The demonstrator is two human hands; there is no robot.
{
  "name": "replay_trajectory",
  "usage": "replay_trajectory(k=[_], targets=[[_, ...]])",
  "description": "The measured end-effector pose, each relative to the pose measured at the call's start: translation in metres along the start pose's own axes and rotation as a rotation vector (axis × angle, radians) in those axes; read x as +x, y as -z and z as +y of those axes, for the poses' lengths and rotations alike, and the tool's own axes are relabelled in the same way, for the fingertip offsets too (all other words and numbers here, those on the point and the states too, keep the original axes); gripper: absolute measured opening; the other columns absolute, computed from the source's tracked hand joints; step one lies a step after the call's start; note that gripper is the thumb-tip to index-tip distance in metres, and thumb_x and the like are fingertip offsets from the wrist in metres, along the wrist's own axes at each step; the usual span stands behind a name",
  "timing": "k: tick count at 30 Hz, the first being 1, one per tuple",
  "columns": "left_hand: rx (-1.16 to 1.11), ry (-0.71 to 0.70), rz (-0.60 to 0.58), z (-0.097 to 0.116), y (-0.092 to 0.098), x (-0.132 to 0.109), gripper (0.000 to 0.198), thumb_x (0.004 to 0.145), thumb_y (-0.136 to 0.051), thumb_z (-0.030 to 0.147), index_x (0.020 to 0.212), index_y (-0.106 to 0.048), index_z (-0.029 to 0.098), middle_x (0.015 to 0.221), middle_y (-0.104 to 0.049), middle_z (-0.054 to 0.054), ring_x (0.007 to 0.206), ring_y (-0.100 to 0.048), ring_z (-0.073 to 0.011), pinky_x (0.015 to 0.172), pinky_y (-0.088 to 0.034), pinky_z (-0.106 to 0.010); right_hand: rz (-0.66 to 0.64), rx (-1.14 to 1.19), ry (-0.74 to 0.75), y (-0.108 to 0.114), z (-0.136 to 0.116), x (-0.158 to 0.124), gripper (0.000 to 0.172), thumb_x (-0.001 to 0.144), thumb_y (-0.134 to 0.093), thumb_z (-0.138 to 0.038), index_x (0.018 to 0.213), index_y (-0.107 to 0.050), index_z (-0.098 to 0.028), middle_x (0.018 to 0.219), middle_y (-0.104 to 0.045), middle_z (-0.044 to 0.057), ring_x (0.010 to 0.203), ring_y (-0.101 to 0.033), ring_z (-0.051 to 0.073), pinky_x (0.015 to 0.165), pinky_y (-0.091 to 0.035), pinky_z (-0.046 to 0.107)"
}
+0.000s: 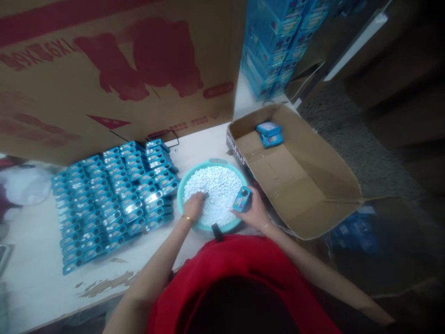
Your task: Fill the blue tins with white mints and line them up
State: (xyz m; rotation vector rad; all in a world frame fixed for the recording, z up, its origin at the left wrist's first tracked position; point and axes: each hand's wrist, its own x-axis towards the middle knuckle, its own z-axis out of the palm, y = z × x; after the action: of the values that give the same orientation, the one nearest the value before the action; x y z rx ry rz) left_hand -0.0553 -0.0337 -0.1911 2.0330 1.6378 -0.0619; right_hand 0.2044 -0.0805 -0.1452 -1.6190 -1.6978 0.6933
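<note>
A teal basin point(182, 191) full of small white pellets point(219, 185) sits on the white table in front of me. My left hand point(193, 205) rests in the pellets at the basin's near left, fingers curled down into them. My right hand point(253, 211) holds a small blue box point(241, 198) over the basin's right rim. Several rows of the same blue boxes point(114, 199) lie packed together on the table to the left.
An open cardboard carton point(313, 185) lies to the right with two blue boxes point(270, 133) inside. A big printed cardboard sheet point(114, 69) stands behind the table. Stacked blue packs point(278, 41) rise at the back. A white bag point(24, 185) lies far left.
</note>
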Motion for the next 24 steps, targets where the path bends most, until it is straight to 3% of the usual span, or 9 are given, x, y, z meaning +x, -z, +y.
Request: replay_trajectory(k=[3,7,10,15,20,24], targets=[[-0.100,-0.006,0.036,0.013,-0.024,0.016,0.023,0.090,-0.046,0.024,0.109,-0.056,0.019,0.115,-0.061,-0.011,0.107,-0.056,-0.0227,0.092,-0.043,-0.034,-0.023,0.004,-0.027,-0.001,0.000,-0.005,0.090,0.062,-0.076,-0.056,0.132,-0.033,-0.018,0.125,-0.050,0.016,0.117,-0.051,0.031,0.100,-0.043,0.049],[-0.216,-0.022,0.052,0.009,-0.021,0.011,0.025,0.088,-0.050,0.030,0.110,-0.055,0.020,0.111,-0.064,-0.008,0.097,-0.061,-0.0200,0.088,-0.047,-0.033,-0.017,0.003,-0.040,-0.005,-0.001,-0.007,0.091,0.062,-0.076,-0.056,0.132,-0.033,-0.018,0.125,-0.050,0.016,0.116,-0.051,0.032,0.099,-0.044,0.050],[-0.300,-0.075,0.064,0.001,0.003,-0.007,0.027,0.088,-0.052,0.036,0.108,-0.055,0.019,0.102,-0.065,-0.006,0.088,-0.062,-0.0181,0.082,-0.049,-0.031,0.002,-0.015,-0.019,-0.007,-0.001,-0.004,0.090,0.063,-0.075,-0.056,0.133,-0.032,-0.018,0.125,-0.050,0.017,0.117,-0.051,0.033,0.099,-0.043,0.051],[-0.332,-0.229,0.086,0.011,0.067,-0.037,0.025,0.089,-0.050,0.036,0.108,-0.055,0.020,0.094,-0.062,-0.004,0.083,-0.060,-0.0161,0.077,-0.048,-0.029,-0.006,-0.089,0.073,-0.017,-0.001,0.004,0.085,0.065,-0.074,-0.053,0.132,-0.035,-0.018,0.124,-0.051,0.018,0.117,-0.050,0.035,0.099,-0.042,0.054],[-0.079,-0.336,-0.024,0.044,0.118,-0.048,0.018,0.090,-0.048,0.030,0.104,-0.056,0.020,0.094,-0.062,-0.004,0.084,-0.059,-0.0167,0.074,-0.046,-0.028,-0.023,-0.124,0.211,-0.033,-0.008,0.009,0.075,0.070,-0.069,-0.046,0.131,-0.036,-0.016,0.123,-0.052,0.017,0.119,-0.047,0.034,0.104,-0.037,0.056],[0.279,-0.283,-0.098,0.084,0.141,-0.052,0.016,0.091,-0.044,0.024,0.097,-0.058,0.018,0.094,-0.062,-0.007,0.086,-0.059,-0.0204,0.066,-0.044,-0.028,-0.005,-0.141,0.282,-0.041,-0.010,0.008,0.071,0.071,-0.066,-0.039,0.131,-0.036,-0.015,0.122,-0.052,0.016,0.119,-0.048,0.033,0.108,-0.032,0.056]])
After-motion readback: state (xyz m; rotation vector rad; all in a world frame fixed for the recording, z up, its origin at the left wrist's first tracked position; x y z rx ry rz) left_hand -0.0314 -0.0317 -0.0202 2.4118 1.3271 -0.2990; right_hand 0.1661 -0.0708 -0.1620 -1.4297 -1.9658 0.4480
